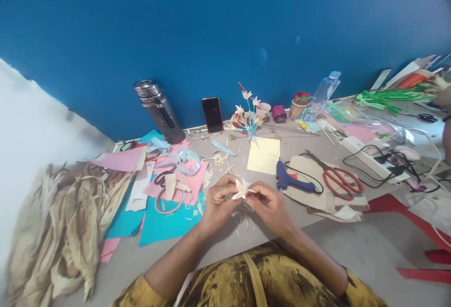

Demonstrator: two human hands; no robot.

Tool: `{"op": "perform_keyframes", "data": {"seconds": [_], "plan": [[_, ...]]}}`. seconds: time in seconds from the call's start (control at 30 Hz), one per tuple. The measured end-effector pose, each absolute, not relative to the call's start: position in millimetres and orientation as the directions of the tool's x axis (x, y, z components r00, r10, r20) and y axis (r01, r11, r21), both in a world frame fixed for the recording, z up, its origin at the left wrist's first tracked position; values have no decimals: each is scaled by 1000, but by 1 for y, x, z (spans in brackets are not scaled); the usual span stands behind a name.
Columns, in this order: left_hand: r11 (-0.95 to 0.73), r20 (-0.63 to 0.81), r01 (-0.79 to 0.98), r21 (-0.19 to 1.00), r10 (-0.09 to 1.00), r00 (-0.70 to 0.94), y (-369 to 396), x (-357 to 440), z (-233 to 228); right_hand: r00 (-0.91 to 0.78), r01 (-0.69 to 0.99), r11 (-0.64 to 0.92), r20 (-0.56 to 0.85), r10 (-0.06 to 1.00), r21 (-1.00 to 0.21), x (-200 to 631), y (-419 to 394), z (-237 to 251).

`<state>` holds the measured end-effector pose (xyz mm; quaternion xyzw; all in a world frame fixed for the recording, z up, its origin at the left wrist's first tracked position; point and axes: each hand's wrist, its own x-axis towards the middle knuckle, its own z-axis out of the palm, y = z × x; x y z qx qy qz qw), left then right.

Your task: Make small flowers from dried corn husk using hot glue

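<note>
Between my two hands, above the near part of the table, is a small cream handmade flower with pointed petals. My left hand pinches it from the left. The fingers of my right hand are closed at its right side, touching a petal or the base; the exact grip is hidden. Beyond them stands a bunch of similar flowers on blue stems. A blue glue gun lies to the right of my right hand, and red-handled scissors rest on folded cream material.
Dried husks heap at the left beside blue paper and pink paper. A dark flask, a phone and a clear bottle stand along the wall. A power strip with cables lies right.
</note>
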<state>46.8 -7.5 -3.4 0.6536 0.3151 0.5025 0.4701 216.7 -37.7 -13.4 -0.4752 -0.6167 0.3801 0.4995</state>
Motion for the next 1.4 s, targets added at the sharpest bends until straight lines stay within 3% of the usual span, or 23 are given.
{"op": "perform_keyframes", "data": {"seconds": [0.3,0.73,0.9,1.03,1.2,1.4], "plan": [[-301,295,-29,953,906,303,-7,47,-6,-72,185,217,207,976,-958,218,-33,-19],[-486,453,65,872,850,269,-4,48,-10,-31,172,201,199,980,-964,220,-30,-15],[-481,444,63,875,846,294,-5,49,-6,-15,161,215,216,976,-963,220,-30,-13],[-412,389,21,911,875,288,-5,50,-5,27,119,160,165,986,-980,220,-30,-11],[-187,205,-99,977,951,230,-4,51,-5,27,38,84,85,996,-996,217,-31,-6],[59,-39,-129,990,988,151,-1,54,-4,-14,-273,-74,-73,997,-959,216,-25,-10]]}}
